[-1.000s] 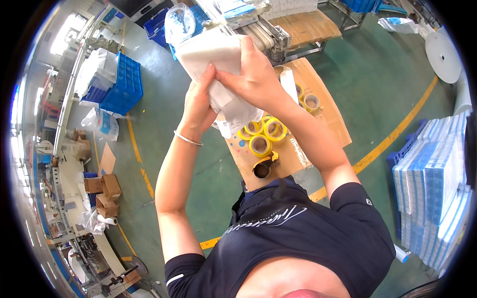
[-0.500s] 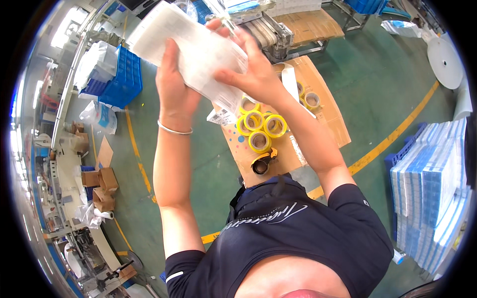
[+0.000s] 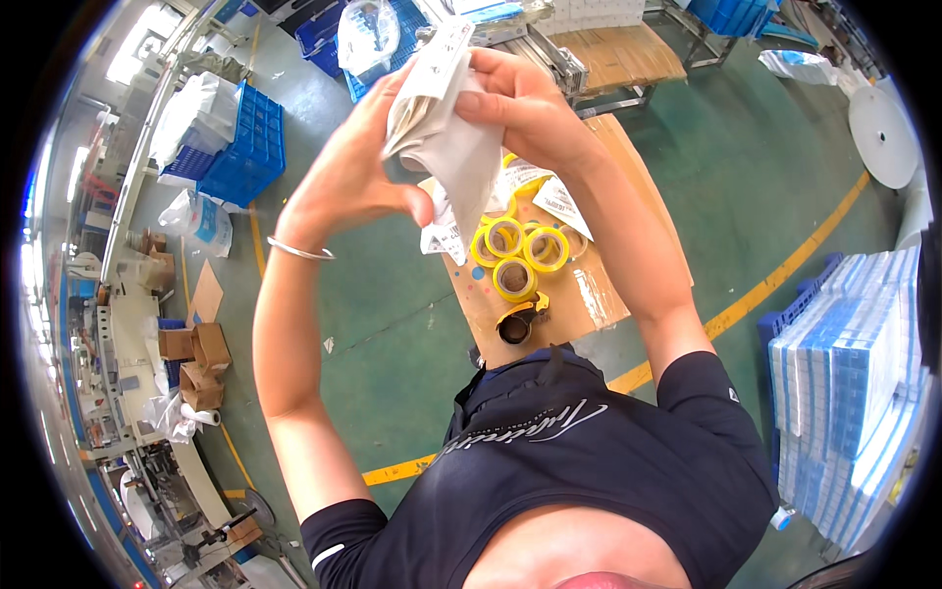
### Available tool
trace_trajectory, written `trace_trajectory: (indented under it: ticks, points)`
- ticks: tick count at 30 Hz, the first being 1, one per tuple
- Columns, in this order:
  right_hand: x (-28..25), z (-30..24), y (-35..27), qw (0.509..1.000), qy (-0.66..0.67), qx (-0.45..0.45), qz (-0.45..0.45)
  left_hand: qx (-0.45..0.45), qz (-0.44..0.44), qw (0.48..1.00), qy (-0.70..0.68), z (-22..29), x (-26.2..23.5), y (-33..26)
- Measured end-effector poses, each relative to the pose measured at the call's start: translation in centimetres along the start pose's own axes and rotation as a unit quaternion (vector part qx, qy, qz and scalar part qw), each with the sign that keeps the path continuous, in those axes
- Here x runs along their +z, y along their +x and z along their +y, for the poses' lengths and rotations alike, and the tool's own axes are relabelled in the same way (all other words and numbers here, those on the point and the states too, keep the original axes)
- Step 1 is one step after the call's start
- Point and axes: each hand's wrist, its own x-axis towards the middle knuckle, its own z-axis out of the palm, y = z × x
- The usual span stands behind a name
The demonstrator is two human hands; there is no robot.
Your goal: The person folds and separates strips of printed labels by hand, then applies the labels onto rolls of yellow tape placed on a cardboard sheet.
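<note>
In front of me I hold up a bundle of thin white printed sheets point(image 3: 466, 152), bent over into a loose fold. My right hand point(image 3: 535, 113) pinches it from the right, thumb pressed on the near face. My left hand point(image 3: 358, 182) curves around its left side; the thumb stands apart from the bundle and the fingertips are hidden behind it. Below, several rolls of yellow-edged tape point(image 3: 513, 280) lie on a cardboard-topped surface point(image 3: 599, 304). Nearest my body is a black and yellow tape dispenser point(image 3: 515, 326). White printed sheets point(image 3: 564, 204) lie under my right forearm.
At the left stand a blue crate point(image 3: 245, 147) with white bags and some cardboard boxes point(image 3: 208, 348). Behind my hands are another blue crate point(image 3: 392, 34) and a machine point(image 3: 545, 54). A tall stack of blue-white packs point(image 3: 844, 363) stands right, below a large white reel point(image 3: 883, 133).
The bundle, flatter and tilted up to the left before, has swung right and is now folded. My left hand has turned, its thumb now off the bundle; my right hand has moved slightly right.
</note>
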Motion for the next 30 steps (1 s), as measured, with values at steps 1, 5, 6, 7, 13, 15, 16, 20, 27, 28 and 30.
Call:
trace_trajectory:
  ticks: [1,5,6,7,13,15,16,20,27,28,30]
  points:
    - [0.2,0.2,0.5,0.999,0.043,0.006,-0.018,-0.015,-0.007,1.0,-0.003,0.5,0.6,-0.1]
    - [1.3,-0.5,1.2,0.998,0.035,0.055,-0.006,-0.121,0.065,0.991,-0.008,2.3,0.7,-0.3]
    - [1.6,-0.7,1.2,0.999,0.02,0.051,0.004,-0.135,0.062,0.985,-0.083,1.5,0.3,-0.9]
    - [1.9,-1.0,1.4,0.998,0.02,0.051,0.002,-0.147,0.058,0.975,-0.157,1.5,0.0,-1.0]
    - [1.4,-2.7,2.4,0.984,0.091,0.15,-0.029,-0.083,0.002,0.996,0.039,3.4,-2.9,-0.7]
    - [1.3,-2.7,2.1,0.981,0.093,0.164,-0.039,0.018,0.008,0.963,0.267,4.2,-3.7,0.0]
    - [1.4,-2.5,1.7,0.981,0.044,0.178,-0.059,0.014,0.016,0.95,0.31,5.2,-4.0,0.1]
    - [1.0,-0.9,0.4,0.96,-0.048,0.238,-0.139,0.095,0.007,0.853,0.514,7.0,-6.0,0.3]
    - [1.8,0.7,-0.3,0.992,0.073,0.076,-0.068,-0.282,-0.059,0.95,0.122,4.6,-10.2,-1.5]
    - [2.0,-0.1,0.1,0.991,0.089,0.067,-0.07,-0.27,-0.061,0.961,-0.008,4.3,-9.0,-2.0]
    - [2.9,-0.4,1.2,0.994,0.043,0.081,-0.055,-0.211,-0.037,0.956,-0.2,3.0,-5.5,-3.2]
